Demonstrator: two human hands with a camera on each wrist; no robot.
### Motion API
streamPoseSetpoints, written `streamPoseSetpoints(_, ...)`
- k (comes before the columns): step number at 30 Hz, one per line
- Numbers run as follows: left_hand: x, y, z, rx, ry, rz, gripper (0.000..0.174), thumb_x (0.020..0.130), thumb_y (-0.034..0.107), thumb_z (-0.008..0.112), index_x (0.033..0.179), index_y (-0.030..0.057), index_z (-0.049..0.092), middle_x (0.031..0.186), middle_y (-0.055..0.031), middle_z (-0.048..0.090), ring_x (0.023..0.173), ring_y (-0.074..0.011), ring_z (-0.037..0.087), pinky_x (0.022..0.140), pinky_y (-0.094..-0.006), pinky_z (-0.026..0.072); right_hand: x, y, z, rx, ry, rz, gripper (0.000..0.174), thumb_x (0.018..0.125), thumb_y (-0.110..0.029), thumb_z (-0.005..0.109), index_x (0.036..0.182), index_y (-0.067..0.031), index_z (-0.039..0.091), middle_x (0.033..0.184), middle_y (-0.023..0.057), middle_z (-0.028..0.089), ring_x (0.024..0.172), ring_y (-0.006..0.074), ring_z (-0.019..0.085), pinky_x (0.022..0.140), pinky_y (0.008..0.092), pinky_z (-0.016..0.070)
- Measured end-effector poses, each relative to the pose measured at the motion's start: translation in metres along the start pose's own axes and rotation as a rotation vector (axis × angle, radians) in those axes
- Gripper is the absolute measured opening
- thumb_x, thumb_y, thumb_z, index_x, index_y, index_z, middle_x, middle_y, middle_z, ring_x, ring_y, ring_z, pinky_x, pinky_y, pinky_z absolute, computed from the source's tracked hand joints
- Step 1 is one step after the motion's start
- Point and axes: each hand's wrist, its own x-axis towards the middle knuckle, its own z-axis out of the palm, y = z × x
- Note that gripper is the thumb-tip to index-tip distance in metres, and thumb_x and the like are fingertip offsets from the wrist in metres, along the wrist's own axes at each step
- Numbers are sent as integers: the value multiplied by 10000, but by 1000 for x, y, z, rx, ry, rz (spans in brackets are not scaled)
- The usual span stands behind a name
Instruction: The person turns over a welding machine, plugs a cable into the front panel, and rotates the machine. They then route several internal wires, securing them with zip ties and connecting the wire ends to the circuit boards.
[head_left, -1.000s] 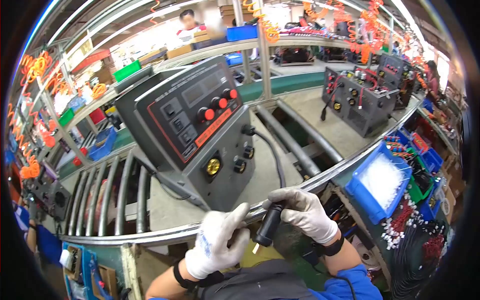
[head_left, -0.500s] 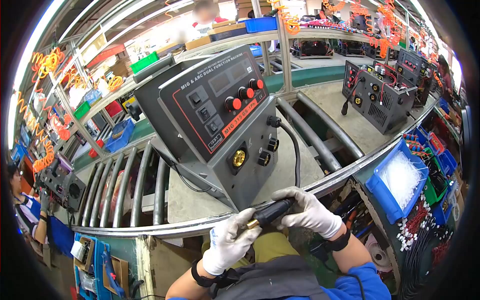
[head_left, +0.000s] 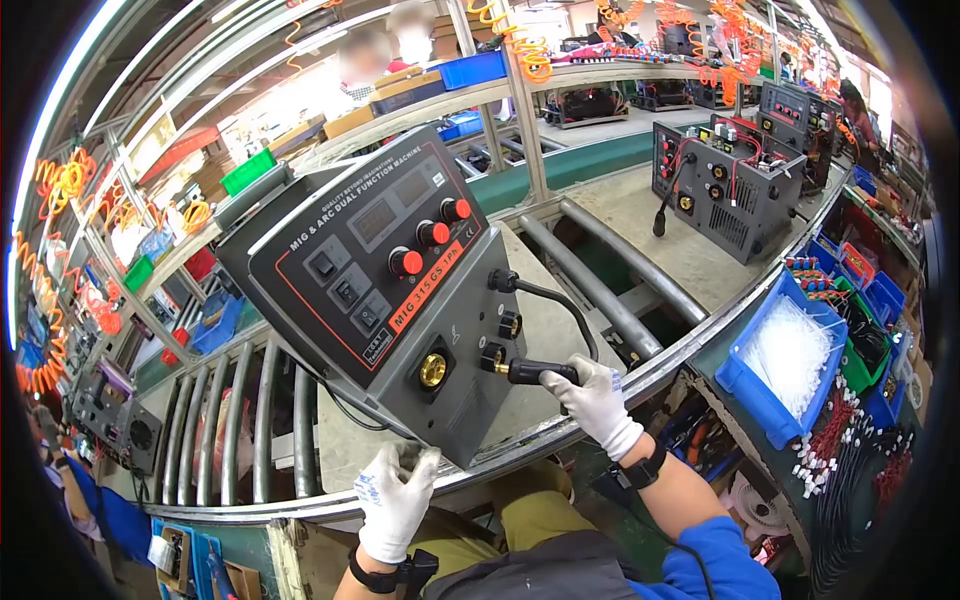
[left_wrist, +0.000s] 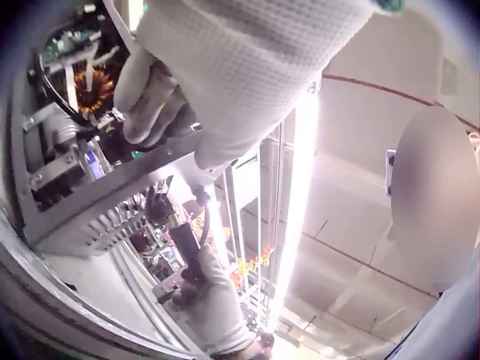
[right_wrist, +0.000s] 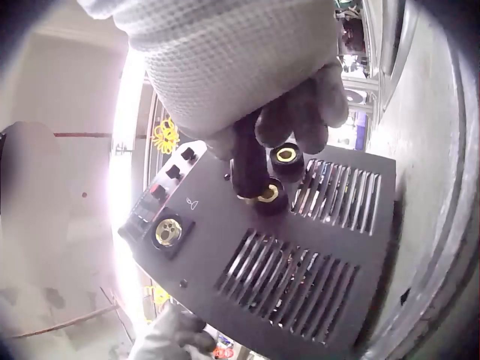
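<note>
A grey welding machine (head_left: 455,400), with a black control panel and red knobs, stands tilted in front of me in the head view. My gloved right hand (head_left: 598,405) grips a black cable plug (head_left: 540,372). The plug's brass tip meets the lower black socket (head_left: 493,357) on the machine's front. From the upper connector a black cable (head_left: 570,308) curves down towards my right hand. My gloved left hand (head_left: 398,495) is at the machine's lower front corner, fingers loosely curled and holding nothing visible. The right wrist view shows the plug (right_wrist: 249,161) against the socket's brass ring.
Metal rollers (head_left: 232,420) run along the line to the left, and more rollers (head_left: 590,275) lie to the right. Another machine with its cover off (head_left: 730,185) stands further right. A blue bin (head_left: 735,375) of white pieces sits beside a bundle of black wires (head_left: 835,510).
Both hands were together at the plug in front of my body. The right hand has carried it up to the machine's socket; the left hand has let go and moved left.
</note>
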Motion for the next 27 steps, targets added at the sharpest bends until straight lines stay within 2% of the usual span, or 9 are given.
streamPoseSetpoints(3,6,-20,4,141,97,300,427,793,231,733,1085,-42,582,840,-170,657,693,-236,641,650,-327,503,5,1,10,-30,36,109,475,839,-406,702,642,-31,488,516,90,459,468,164,443,462,334,387)
streamPoseSetpoints(6,6,-29,13,79,46,305,387,802,231,721,1060,-29,598,761,-163,641,656,-291,630,621,-361,494,4,-7,13,31,39,184,485,834,-425,704,650,-32,487,521,92,457,477,155,445,464,333,390)
streamPoseSetpoints(12,14,-25,15,67,-135,182,169,898,121,571,966,-28,614,728,-180,648,639,-313,636,592,-351,472,0,-23,17,-304,87,152,550,828,-534,654,679,-17,536,561,180,534,528,346,561,515,405,446)
streamPoseSetpoints(14,16,-31,17,46,-154,166,168,903,136,566,934,-22,613,704,-184,627,634,-343,618,600,-363,472,2,-23,25,-248,74,204,535,825,-522,665,688,-14,572,559,187,544,529,330,574,521,397,452)
streamPoseSetpoints(15,17,-32,17,52,-154,162,168,903,136,566,934,-22,613,704,-184,627,634,-343,618,600,-363,472,4,-35,24,-102,101,220,481,825,-408,705,643,16,569,503,136,484,461,190,464,476,365,390)
streamPoseSetpoints(18,17,-25,20,107,-76,255,238,907,218,598,796,10,568,647,-206,595,623,-382,621,548,-431,471,12,-37,19,-132,25,292,527,820,-497,689,672,-1,587,544,165,539,493,258,555,514,383,445)
streamPoseSetpoints(22,17,-18,30,257,-7,348,272,948,271,537,822,30,553,612,-191,583,593,-390,611,544,-465,474,18,-15,26,-49,122,141,369,866,-302,715,692,-21,551,520,15,508,481,95,473,441,314,389)
streamPoseSetpoints(24,21,-12,30,187,-39,372,223,921,245,577,808,59,526,600,-178,578,603,-381,610,521,-460,459,30,-14,13,30,3,277,363,872,-300,705,703,-13,559,541,3,524,482,71,489,435,284,401)
streamPoseSetpoints(27,32,-27,6,87,-8,534,152,912,199,582,920,48,601,647,-166,613,613,-334,634,561,-407,494,25,-5,-2,-119,14,41,362,877,-225,647,1089,65,610,683,60,591,588,116,560,540,280,464)
